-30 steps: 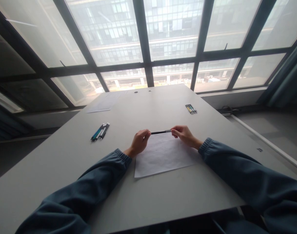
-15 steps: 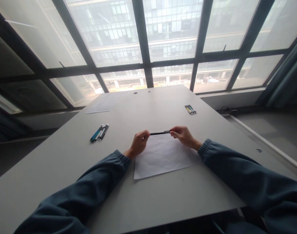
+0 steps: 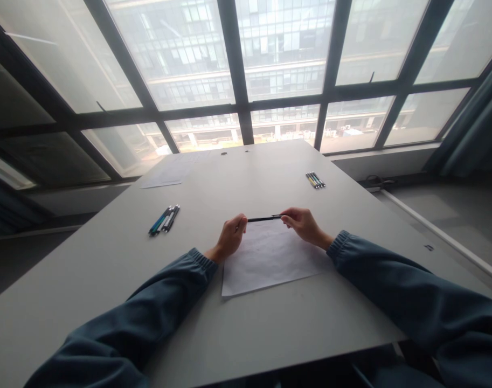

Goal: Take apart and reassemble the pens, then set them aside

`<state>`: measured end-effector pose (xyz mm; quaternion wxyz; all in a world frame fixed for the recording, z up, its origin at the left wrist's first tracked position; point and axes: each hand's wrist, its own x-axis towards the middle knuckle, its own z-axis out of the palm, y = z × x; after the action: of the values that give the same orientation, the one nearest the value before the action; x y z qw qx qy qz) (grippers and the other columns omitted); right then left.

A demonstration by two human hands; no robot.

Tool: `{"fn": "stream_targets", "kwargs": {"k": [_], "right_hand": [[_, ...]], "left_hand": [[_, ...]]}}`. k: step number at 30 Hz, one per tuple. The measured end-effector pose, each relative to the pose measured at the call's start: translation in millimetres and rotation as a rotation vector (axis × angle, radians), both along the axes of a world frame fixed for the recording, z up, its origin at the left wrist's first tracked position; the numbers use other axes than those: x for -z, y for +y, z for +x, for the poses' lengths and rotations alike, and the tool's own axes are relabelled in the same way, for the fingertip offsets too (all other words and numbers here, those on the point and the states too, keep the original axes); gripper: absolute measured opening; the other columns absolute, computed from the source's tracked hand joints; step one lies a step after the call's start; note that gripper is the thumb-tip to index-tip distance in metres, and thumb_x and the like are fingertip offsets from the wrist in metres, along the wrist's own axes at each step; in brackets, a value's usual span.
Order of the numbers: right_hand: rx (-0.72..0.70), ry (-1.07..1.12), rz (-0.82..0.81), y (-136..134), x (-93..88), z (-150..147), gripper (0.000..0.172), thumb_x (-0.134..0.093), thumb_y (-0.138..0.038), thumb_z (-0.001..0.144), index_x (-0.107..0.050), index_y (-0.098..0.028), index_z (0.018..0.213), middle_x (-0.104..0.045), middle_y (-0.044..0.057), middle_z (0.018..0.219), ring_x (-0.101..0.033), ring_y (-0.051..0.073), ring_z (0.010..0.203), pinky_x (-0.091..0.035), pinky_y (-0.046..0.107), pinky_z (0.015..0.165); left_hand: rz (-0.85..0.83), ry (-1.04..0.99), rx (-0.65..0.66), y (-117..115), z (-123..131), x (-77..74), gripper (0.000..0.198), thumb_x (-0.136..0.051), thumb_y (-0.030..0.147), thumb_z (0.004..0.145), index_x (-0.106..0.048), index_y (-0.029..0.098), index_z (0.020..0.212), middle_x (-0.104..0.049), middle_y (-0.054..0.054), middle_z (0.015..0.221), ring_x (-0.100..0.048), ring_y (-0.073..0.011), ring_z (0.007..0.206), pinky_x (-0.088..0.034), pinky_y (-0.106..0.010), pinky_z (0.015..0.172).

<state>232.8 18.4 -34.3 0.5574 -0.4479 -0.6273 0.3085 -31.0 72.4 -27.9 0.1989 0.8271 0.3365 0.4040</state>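
Note:
A dark pen (image 3: 264,219) is stretched level between my two hands, above the far edge of a white sheet of paper (image 3: 274,264). My left hand (image 3: 231,235) is closed round one end of it. At the other end, where the clip shows, my right hand (image 3: 304,223) pinches it between thumb and fingers. Both pen ends are hidden in the fingers. To the left lies a group of several pens (image 3: 164,220), some black, some blue and white. Farther off on the right sits another row of several pens (image 3: 315,180), with yellow and green among them.
The white table (image 3: 181,328) reaches toward the large windows. More paper (image 3: 163,175) lies at its far left, and two small dark items, one being a round disc (image 3: 223,153), are near the far edge. A small dark mark (image 3: 429,248) shows at the right edge.
Hardly anything differs: the pen and both hands have risen very slightly in the picture. Both hands keep their hold on the pen.

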Motion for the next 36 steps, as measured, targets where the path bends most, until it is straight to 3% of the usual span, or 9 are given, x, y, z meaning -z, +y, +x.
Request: {"fn": "stream_targets", "kwargs": {"k": [3,9,21,28,36], "right_hand": [[0.017,-0.051,0.019,-2,-3.1,0,0.049,-0.059,-0.057,0.092,-0.065,-0.017,0.064,-0.059,0.001,0.057,-0.052,0.012,0.054,-0.04,0.026,0.054],[0.081,-0.045,-0.007,-2,-3.4,1,0.06,-0.053,-0.065,0.093,-0.061,-0.018,0.057,-0.052,0.0,0.05,-0.046,0.012,0.048,-0.036,0.027,0.052],[0.046,-0.069,-0.082,-1,-1.6,2,0.069,-0.049,-0.074,0.089,-0.058,-0.018,0.05,-0.046,-0.001,0.043,-0.038,0.01,0.043,-0.031,0.027,0.049],[-0.019,-0.052,-0.128,-3,-3.1,1,0.063,-0.053,-0.071,0.088,-0.059,-0.017,0.054,-0.043,-0.003,0.045,-0.033,0.009,0.044,-0.025,0.026,0.047],[0.023,-0.1,-0.002,-5,-5.7,0,0.051,-0.059,-0.059,0.089,-0.063,-0.016,0.061,-0.048,-0.002,0.052,-0.037,0.01,0.05,-0.029,0.026,0.05]], "left_hand": [[0.117,0.084,0.041,1,-1,-0.6,0.049,-0.03,0.049,0.106,-0.05,0.02,0.072,-0.051,0.001,0.062,-0.048,-0.0138,0.059,-0.038,-0.028,0.062],[0.307,0.249,0.037,1,-3,-4.3,0.03,-0.049,0.048,0.101,-0.058,0.022,0.088,-0.06,-0.001,0.068,-0.054,-0.0171,0.063,-0.042,-0.03,0.067],[0.416,0.33,0.108,7,-8,0.8,0.035,-0.039,0.038,0.105,-0.051,0.022,0.077,-0.056,-0.001,0.066,-0.052,-0.0177,0.062,-0.04,-0.033,0.07],[0.369,0.285,0.112,6,-6,5.9,0.045,-0.034,0.043,0.106,-0.044,0.022,0.067,-0.046,0.001,0.056,-0.042,-0.0159,0.052,-0.038,-0.032,0.066],[0.177,0.217,0.095,3,-4,9.6,0.053,-0.032,0.045,0.105,-0.038,0.021,0.058,-0.041,0.001,0.054,-0.039,-0.0145,0.054,-0.031,-0.029,0.057]]}}
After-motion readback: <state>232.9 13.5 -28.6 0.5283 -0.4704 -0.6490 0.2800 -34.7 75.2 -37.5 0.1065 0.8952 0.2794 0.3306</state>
